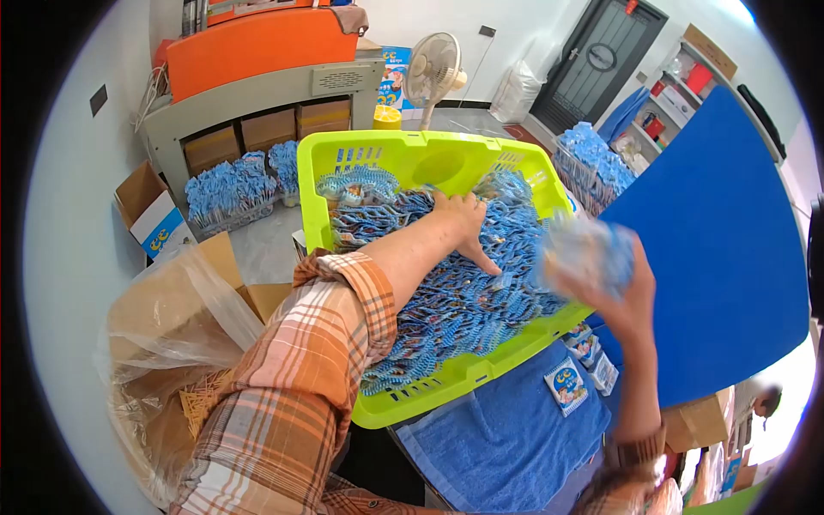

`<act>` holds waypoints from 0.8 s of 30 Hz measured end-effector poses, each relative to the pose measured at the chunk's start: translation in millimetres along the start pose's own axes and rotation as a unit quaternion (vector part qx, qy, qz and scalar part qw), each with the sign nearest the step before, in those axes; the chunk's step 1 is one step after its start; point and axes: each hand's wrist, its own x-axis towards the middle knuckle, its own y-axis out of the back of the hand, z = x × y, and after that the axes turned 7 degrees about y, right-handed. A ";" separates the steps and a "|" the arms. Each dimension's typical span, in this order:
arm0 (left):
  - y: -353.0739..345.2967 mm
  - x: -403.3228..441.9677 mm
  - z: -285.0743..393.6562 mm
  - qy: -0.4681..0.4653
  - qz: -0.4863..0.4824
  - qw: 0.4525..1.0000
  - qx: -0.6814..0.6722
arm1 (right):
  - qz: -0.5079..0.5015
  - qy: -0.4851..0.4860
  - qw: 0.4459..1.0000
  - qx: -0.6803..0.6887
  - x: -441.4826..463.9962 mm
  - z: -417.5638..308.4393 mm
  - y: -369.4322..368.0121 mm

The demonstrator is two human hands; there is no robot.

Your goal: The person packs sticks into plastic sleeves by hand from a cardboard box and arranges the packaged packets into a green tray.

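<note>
A lime-green plastic basket (442,146) stands in front of me, packed with rows of small blue-and-white striped packets (463,318). My left hand (463,225) lies on the packets near the basket's far side, thumb spread from the fingers; some fingertips are hidden among them. At the basket's right rim, my right hand (627,292) grips a bundle of packets (588,256), blurred by motion. Below the basket is a blue towel (498,446) with a small printed box (566,386) on it. More small boxes (603,372) sit beside that one.
To the left is an open carton lined with clear plastic (172,335), holding thin sticks (204,399). Blue packets (230,190) fill containers under an orange-topped machine (257,51). A fan (433,69) stands behind the basket. A large blue board (704,249) borders the right side.
</note>
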 end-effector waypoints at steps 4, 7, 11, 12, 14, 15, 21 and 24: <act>12.9 -8.6 -1.9 -0.025 -0.013 0.999 0.021 | -0.058 0.211 0.972 -0.090 86.9 50.4 -89.3; 6.8 -9.1 -3.6 -0.046 0.029 0.997 0.057 | -0.079 0.355 0.924 -0.116 113.6 90.3 -143.6; 9.9 -9.2 0.2 -0.033 -0.005 0.997 0.072 | -0.091 0.369 0.913 -0.146 120.2 111.7 -169.1; 7.9 -7.8 0.2 -0.034 -0.008 0.997 0.068 | -0.099 0.359 0.918 -0.139 119.1 110.6 -168.0; -4.0 -3.4 2.7 -0.036 0.017 0.997 0.067 | -0.126 0.309 0.936 -0.117 114.4 108.0 -163.1; -1.8 -4.2 2.9 -0.038 0.002 0.997 0.065 | -0.146 0.275 0.945 -0.100 116.0 103.7 -162.2; 1.5 -10.8 0.6 -0.033 -0.015 0.998 0.056 | -0.270 0.204 0.937 -0.087 142.1 86.9 -154.2; -2.0 -10.4 1.7 -0.030 -0.009 0.999 0.040 | -0.269 0.206 0.933 -0.119 140.2 89.6 -160.1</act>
